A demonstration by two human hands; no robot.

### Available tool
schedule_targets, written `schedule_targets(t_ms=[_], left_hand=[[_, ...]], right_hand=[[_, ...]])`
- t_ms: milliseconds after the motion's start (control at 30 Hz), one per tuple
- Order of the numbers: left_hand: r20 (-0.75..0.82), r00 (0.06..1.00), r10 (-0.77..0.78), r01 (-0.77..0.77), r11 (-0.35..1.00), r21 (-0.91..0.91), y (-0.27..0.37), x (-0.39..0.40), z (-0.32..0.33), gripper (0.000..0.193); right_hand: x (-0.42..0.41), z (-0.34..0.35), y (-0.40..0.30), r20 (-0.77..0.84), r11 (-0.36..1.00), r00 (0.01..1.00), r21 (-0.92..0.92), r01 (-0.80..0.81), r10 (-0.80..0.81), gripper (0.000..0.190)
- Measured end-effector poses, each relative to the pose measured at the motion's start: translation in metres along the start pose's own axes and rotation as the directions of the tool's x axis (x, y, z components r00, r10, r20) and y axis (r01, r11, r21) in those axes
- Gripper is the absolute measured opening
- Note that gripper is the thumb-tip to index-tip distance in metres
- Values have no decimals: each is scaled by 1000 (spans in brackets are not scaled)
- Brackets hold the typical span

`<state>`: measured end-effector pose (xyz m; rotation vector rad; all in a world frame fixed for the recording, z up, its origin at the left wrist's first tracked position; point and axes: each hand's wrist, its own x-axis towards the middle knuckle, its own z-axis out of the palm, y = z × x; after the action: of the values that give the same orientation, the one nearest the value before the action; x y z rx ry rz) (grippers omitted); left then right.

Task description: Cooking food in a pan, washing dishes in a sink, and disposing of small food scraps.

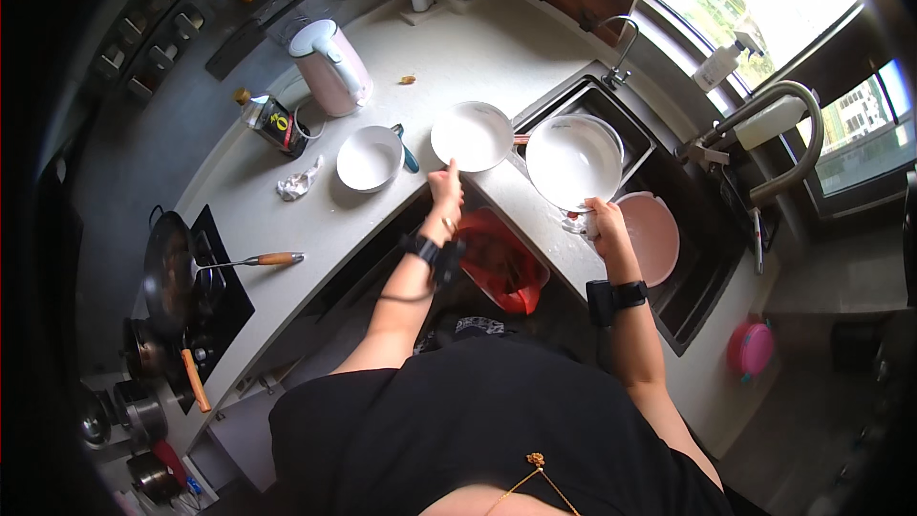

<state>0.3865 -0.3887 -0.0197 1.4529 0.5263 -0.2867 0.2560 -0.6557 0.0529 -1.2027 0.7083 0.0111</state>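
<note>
My left hand (445, 190) grips the near rim of a shallow white bowl (471, 135) at the counter's inner corner. Its thumb lies on the rim. My right hand (609, 223) holds a larger white bowl (573, 163) by its near edge, over the side of the sink. Another white rim (617, 140) shows behind that larger bowl, mostly hidden. Between the two held bowls, a reddish-brown handle (521, 139) sticks out. Crumpled white material (575, 223) lies by my right fingers. An empty white bowl (370, 159) stands farther left, beside a teal-handled tool (408, 150).
A pink basin (650, 240) sits in the dark sink (706, 265) under a curved faucet (806, 122). Below the corner is a bin with a red bag (509, 265). Leftward stand a kettle (333, 72), a dark bottle (276, 125) and a wok (168, 272) with a wooden-handled utensil (276, 259).
</note>
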Motion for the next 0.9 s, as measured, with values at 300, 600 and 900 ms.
schedule_targets(t_ms=[300,600,900], left_hand=[[482,815,323,-197,935,-294,19,-72,72,47],[418,790,449,-511,859,42,38,-94,87,42],[494,723,483,-609,783,126,24,-110,108,38]], right_hand=[[-30,24,-28,291,984,956,-156,85,-36,32],[-23,13,-58,543,15,546,-700,714,-637,25],[-6,34,-25,479,376,580,-458,805,-659,22]])
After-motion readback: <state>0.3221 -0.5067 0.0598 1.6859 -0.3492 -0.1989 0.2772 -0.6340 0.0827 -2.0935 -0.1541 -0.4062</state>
